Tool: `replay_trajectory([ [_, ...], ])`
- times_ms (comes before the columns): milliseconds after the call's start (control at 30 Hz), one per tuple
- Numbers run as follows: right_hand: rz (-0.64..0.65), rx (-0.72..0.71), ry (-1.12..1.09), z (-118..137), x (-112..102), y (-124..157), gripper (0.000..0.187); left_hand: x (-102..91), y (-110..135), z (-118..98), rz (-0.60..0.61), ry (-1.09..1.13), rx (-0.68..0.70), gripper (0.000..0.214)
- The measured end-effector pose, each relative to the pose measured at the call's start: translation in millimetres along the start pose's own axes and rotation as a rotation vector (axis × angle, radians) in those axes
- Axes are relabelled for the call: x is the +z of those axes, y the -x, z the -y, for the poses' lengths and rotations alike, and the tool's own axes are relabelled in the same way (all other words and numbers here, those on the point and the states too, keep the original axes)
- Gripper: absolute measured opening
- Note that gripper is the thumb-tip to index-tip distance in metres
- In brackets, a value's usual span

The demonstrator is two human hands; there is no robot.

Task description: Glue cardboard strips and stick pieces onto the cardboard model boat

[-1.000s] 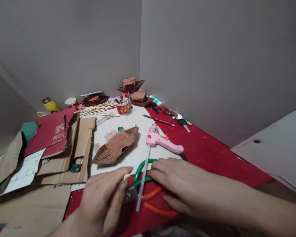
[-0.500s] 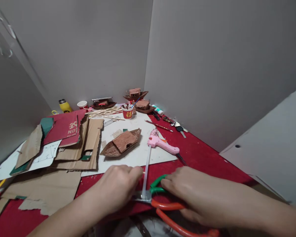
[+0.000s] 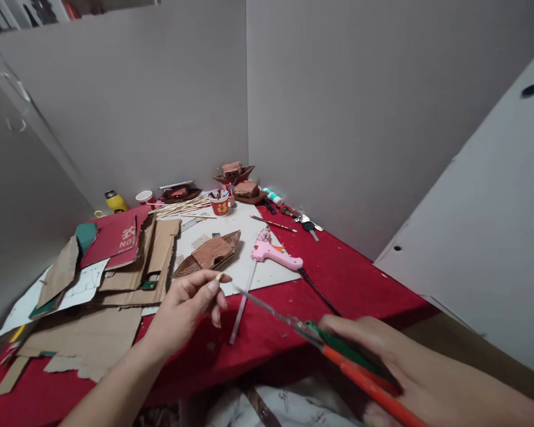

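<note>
Between thumb and forefinger, my left hand (image 3: 191,305) pinches a short pale stick end (image 3: 219,277), too small to make out fully. Scissors (image 3: 302,329) with green and orange handles are gripped in my right hand (image 3: 378,356); their blades look closed and point up-left toward my left fingers. Just beyond my left hand lies a small brown cardboard boat (image 3: 213,252) on a white sheet (image 3: 271,273). Right of the boat rests a pink glue gun (image 3: 276,255), its long clear glue stick (image 3: 242,305) reaching toward me.
Torn cardboard pieces (image 3: 84,338) are piled at the left. At the back stand model boats (image 3: 234,172), a red paper cup (image 3: 219,204) of brushes, thin wooden sticks (image 3: 182,207) and a yellow bottle (image 3: 114,201). Keys (image 3: 309,226) lie near the right wall; a black cord (image 3: 320,290) trails rightward.
My hands have moved apart: the left went up and left with the stick piece, the right went right. The scissors have turned to point up-left. My view has shifted right.
</note>
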State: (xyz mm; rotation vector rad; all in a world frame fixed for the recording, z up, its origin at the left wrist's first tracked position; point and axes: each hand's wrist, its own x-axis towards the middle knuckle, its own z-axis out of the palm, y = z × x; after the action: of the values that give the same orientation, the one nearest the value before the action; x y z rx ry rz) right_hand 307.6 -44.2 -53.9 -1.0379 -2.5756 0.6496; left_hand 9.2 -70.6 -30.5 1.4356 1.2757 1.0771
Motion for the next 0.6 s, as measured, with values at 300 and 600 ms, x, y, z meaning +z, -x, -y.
replay_trajectory([
  [300, 0.091, -0.029, -0.058, 5.7, 0.0, -10.5, 0.053, 49.2, 44.2, -1.5, 0.003, 0.315, -0.030, 0.022],
  [600, 0.046, -0.091, -0.084, 4.1, 4.1, -4.2, 0.045, 63.1, 50.2, -14.7, -0.001, 0.144, -0.051, 0.031],
])
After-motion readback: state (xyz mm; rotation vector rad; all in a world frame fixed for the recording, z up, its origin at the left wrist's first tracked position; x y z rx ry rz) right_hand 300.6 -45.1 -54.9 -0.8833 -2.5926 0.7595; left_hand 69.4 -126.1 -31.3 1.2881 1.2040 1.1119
